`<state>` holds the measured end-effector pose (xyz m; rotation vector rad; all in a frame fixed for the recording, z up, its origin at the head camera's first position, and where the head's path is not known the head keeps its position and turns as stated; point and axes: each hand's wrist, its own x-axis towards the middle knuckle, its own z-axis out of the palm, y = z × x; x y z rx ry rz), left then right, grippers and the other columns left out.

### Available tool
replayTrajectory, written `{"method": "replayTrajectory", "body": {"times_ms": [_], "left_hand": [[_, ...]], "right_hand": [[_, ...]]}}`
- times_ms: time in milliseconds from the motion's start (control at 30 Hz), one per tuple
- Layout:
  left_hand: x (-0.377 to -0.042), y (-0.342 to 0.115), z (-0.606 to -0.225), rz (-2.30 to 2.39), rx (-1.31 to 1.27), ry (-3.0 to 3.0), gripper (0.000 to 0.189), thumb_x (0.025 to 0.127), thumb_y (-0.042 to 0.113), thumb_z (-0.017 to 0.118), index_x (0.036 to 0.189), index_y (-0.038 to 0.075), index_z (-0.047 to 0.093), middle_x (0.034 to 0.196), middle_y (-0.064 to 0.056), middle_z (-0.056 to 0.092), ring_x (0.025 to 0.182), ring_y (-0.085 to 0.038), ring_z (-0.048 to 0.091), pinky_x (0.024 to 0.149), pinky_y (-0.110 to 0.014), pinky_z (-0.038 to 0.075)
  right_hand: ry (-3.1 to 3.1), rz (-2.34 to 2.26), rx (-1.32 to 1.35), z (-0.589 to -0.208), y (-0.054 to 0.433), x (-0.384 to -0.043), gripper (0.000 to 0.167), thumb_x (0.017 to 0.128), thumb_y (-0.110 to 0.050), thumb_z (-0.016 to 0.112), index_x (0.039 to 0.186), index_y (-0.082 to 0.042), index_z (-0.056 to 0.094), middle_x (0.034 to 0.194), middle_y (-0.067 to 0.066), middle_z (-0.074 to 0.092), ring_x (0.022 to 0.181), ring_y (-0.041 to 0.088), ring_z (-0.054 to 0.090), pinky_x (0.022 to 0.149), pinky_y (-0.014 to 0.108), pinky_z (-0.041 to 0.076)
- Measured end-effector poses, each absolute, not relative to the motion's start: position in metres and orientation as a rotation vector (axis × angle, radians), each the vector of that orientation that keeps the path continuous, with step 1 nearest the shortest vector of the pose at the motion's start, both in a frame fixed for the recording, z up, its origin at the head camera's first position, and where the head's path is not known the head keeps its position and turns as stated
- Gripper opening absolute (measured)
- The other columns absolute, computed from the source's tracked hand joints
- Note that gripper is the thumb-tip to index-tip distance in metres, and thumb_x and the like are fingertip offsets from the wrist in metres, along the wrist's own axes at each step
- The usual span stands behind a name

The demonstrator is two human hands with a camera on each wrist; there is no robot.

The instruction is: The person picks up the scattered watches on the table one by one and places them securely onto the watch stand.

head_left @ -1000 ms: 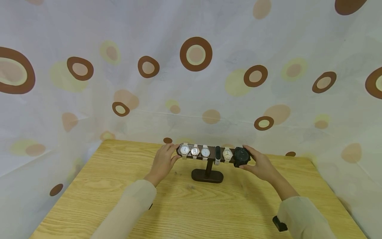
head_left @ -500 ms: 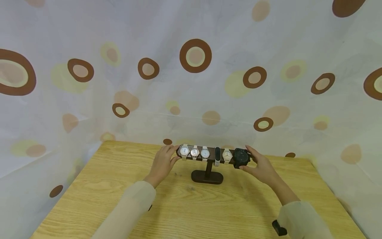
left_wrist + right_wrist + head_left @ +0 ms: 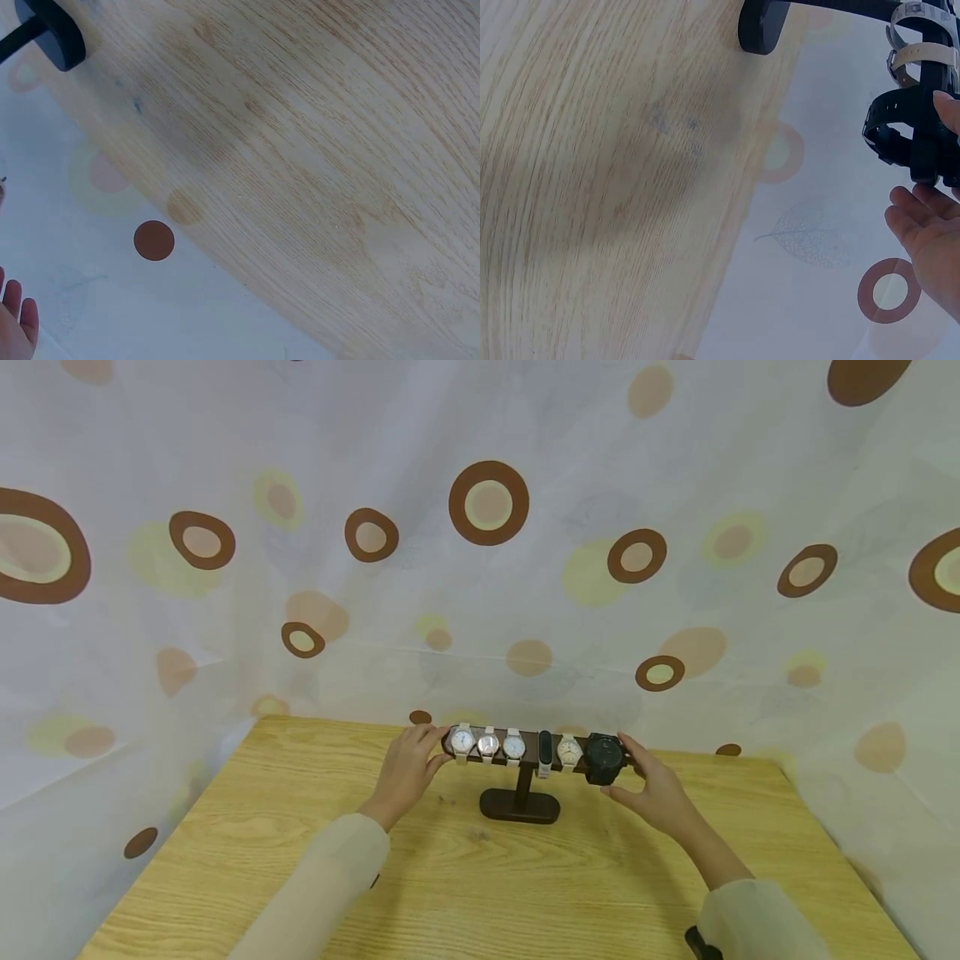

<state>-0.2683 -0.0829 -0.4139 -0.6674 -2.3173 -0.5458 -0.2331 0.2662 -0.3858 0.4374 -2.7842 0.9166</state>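
Note:
A dark brown T-bar watch stand [image 3: 521, 806] stands near the table's back edge, its bar carrying a row of watches. From the left come three white-strapped watches, the middle one [image 3: 488, 743] smaller; then a fitness band [image 3: 545, 752], a cream-dialled watch [image 3: 569, 750] and a large black watch [image 3: 603, 755]. My left hand [image 3: 402, 774] grips the bar's left end between thumb and fingers. At the right end my right hand [image 3: 657, 795] holds the black watch, thumb below and index finger above. The right wrist view shows this black watch [image 3: 891, 124] looped around the bar, with other fingers [image 3: 915, 214] extended beyond its end.
The wooden table [image 3: 480, 893] extends toward me. Behind it hangs a white curtain [image 3: 420, 585] with brown and yellow circles, wrapping both sides. The stand's base [image 3: 58, 37] also shows in the left wrist view's upper corner.
The black watch sits slightly further left along the bar, and a little of the bar's end shows beyond it. My right thumb and index finger have shifted slightly outward. The left hand keeps its place.

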Motion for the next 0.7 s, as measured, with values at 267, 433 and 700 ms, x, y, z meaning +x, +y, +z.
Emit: {"method": "replayTrajectory", "body": {"times_ms": [267,433,700], "left_hand": [[-0.27,-0.086,-0.413,-0.435,-0.661,-2.304,0.039,0.078,0.021,0.072,0.112,0.005,0.063,0.104,-0.011,0.062,0.095,-0.026,0.06,0.077,-0.038,0.052],[-0.271,-0.087,-0.414,-0.368,-0.645,-2.307,0.039,0.078,0.023,0.072,0.111,0.006,0.063,0.104,-0.01,0.063,0.096,-0.025,0.06,0.081,-0.039,0.052],[-0.273,-0.088,-0.415,-0.213,-0.631,-2.272,0.04,0.078,0.028,0.072,0.112,0.009,0.063,0.106,-0.008,0.062,0.098,-0.023,0.059,0.082,-0.037,0.05]], "right_hand": [[-2.789,0.907,0.446,-0.387,0.266,-0.229,0.083,0.082,-0.019,0.071,0.145,0.003,0.022,0.143,0.03,0.032,0.121,0.048,0.043,0.098,0.059,0.04],[-2.794,0.913,0.437,-0.391,0.27,-0.224,0.085,0.082,-0.022,0.071,0.146,0.002,0.02,0.144,0.03,0.03,0.123,0.049,0.039,0.098,0.063,0.037],[-2.768,0.873,0.42,-0.404,0.272,-0.214,0.089,0.08,-0.02,0.073,0.146,0.003,0.017,0.142,0.03,0.033,0.126,0.05,0.035,0.097,0.066,0.034]]}}
